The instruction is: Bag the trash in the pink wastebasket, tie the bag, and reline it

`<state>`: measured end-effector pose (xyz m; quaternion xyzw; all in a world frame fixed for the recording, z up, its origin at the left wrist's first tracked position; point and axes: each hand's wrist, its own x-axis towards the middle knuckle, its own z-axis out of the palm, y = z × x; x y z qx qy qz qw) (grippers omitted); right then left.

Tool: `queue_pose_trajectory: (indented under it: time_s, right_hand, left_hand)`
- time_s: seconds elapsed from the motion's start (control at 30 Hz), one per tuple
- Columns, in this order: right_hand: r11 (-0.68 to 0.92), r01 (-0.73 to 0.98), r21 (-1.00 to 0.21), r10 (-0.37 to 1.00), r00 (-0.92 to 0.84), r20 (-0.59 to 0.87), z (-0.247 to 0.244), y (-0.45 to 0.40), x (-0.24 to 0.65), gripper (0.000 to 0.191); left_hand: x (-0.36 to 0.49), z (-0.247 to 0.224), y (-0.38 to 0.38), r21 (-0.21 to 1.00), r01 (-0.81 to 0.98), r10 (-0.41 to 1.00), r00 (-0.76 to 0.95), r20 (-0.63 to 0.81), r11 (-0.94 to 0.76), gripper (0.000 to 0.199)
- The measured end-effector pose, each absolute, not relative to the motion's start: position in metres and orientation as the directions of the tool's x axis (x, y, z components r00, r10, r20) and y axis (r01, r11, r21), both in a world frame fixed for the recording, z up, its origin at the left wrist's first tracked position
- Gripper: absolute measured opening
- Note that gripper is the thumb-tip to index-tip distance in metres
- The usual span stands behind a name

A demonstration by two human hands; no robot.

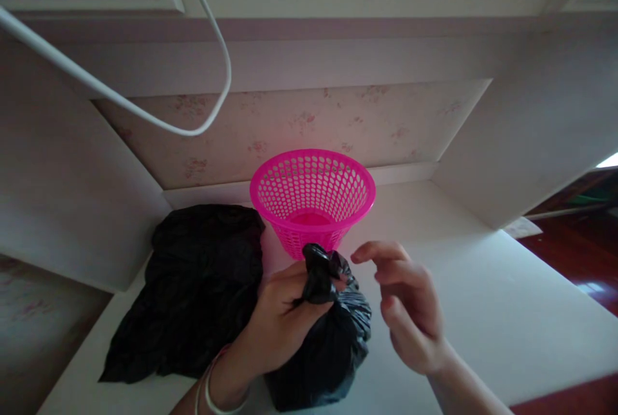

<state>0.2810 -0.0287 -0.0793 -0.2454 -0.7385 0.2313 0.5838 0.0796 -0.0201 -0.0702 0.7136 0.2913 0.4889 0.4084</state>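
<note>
My left hand (pixel 284 318) grips the gathered neck of a filled black plastic bag (pixel 321 363). The bag's bunched top sticks up above my thumb and fingers, and its rounded body hangs or rests below; its contact with the surface is hard to make out. Just right of the neck, my right hand (pixel 410 305) is apart from the bag, fingers bent and spread, holding nothing. Beyond both hands stands a pink perforated plastic basket (pixel 311 222) with nothing inside. Left of it, another black plastic bag (pixel 193 293) lies flat and crumpled.
The white tabletop (pixel 458 260) lies between side panels, with a flowered back wall (pixel 299 125) behind. A white cable (pixel 145 118) loops down at upper left. A shelf (pixel 309 6) runs overhead. Reddish floor (pixel 564 260) shows past the right edge.
</note>
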Motion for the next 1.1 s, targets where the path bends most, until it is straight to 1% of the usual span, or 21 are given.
queue_pose_trajectory:
  time_s: [0.07, 0.1, 0.13, 0.2, 0.23, 0.27, 0.37, 0.4, 0.5, 0.6, 0.67, 0.73, 0.83, 0.9, 1.0, 1.07, 1.1]
  right_hand:
    - [0.769, 0.206, -0.605, 0.636, -0.340, 0.692, -0.089, -0.034, 0.284, 0.018]
    - [0.766, 0.280, -0.579, 0.640, -0.420, 0.643, -0.093, -0.035, 0.283, 0.021]
    - [0.761, 0.349, -0.547, 0.647, -0.472, 0.599, -0.095, -0.036, 0.281, 0.027]
    - [0.752, 0.447, -0.484, 0.659, -0.515, 0.549, -0.099, -0.035, 0.274, 0.045]
    - [0.752, 0.473, -0.459, 0.659, -0.525, 0.538, -0.102, -0.034, 0.269, 0.051]
    - [0.756, 0.485, -0.440, 0.654, -0.533, 0.537, -0.104, -0.033, 0.265, 0.051]
    - [0.763, 0.489, -0.422, 0.644, -0.534, 0.548, -0.111, -0.030, 0.253, 0.036]
    - [0.758, 0.492, -0.428, 0.650, -0.521, 0.553, -0.114, -0.031, 0.251, 0.035]
    - [0.733, 0.506, -0.456, 0.678, -0.480, 0.557, -0.119, -0.034, 0.247, 0.039]
    - [0.728, 0.510, -0.459, 0.681, -0.461, 0.568, -0.121, -0.039, 0.250, 0.039]
    - [0.713, 0.520, -0.471, 0.697, -0.447, 0.561, -0.120, -0.041, 0.254, 0.044]
    - [0.660, 0.542, -0.520, 0.747, -0.405, 0.527, -0.116, -0.044, 0.263, 0.045]
    - [0.560, 0.538, -0.630, 0.824, -0.285, 0.489, -0.106, -0.047, 0.281, 0.039]
    - [0.520, 0.521, -0.677, 0.846, -0.203, 0.494, -0.099, -0.050, 0.299, 0.033]
    - [0.427, 0.559, -0.710, 0.870, -0.039, 0.492, -0.092, -0.049, 0.336, 0.034]
    - [0.287, 0.601, -0.746, 0.891, 0.117, 0.438, -0.089, -0.046, 0.365, 0.041]
    - [0.199, 0.612, -0.765, 0.904, 0.187, 0.384, -0.088, -0.043, 0.380, 0.045]
  left_hand:
    - [0.076, -0.070, -0.020, 0.852, 0.016, 0.806, 0.335, 0.489, -0.523, 0.026]
    - [0.075, -0.070, -0.019, 0.843, 0.026, 0.801, 0.331, 0.500, -0.537, 0.026]
    - [0.075, -0.070, -0.019, 0.834, 0.041, 0.795, 0.328, 0.510, -0.551, 0.025]
    - [0.079, -0.068, -0.019, 0.814, 0.070, 0.785, 0.320, 0.530, -0.577, 0.024]
    - [0.081, -0.068, -0.020, 0.806, 0.079, 0.782, 0.318, 0.537, -0.586, 0.024]
    - [0.083, -0.067, -0.020, 0.800, 0.081, 0.776, 0.318, 0.544, -0.594, 0.024]
    - [0.089, -0.062, -0.021, 0.786, 0.081, 0.766, 0.305, 0.566, -0.613, 0.024]
    - [0.090, -0.061, -0.021, 0.785, 0.087, 0.768, 0.297, 0.567, -0.613, 0.023]
    - [0.092, -0.056, -0.022, 0.807, 0.092, 0.793, 0.282, 0.540, -0.583, 0.021]
    - [0.097, -0.057, -0.021, 0.848, 0.055, 0.825, 0.274, 0.495, -0.527, 0.026]
    - [0.099, -0.062, -0.022, 0.879, 0.022, 0.853, 0.258, 0.455, -0.476, 0.025]
    - [0.099, -0.070, -0.024, 0.909, -0.052, 0.879, 0.238, 0.414, -0.414, 0.024]
    - [0.094, -0.086, -0.031, 0.906, -0.179, 0.888, 0.196, 0.415, -0.384, 0.043]
    - [0.089, -0.097, -0.038, 0.905, -0.183, 0.894, 0.167, 0.415, -0.385, 0.048]
    - [0.081, -0.109, -0.049, 0.938, -0.137, 0.935, 0.120, 0.334, -0.318, 0.037]
    - [0.077, -0.114, -0.055, 0.965, -0.106, 0.965, 0.083, 0.250, -0.241, 0.026]
    - [0.076, -0.117, -0.057, 0.975, -0.085, 0.975, 0.069, 0.212, -0.206, 0.021]
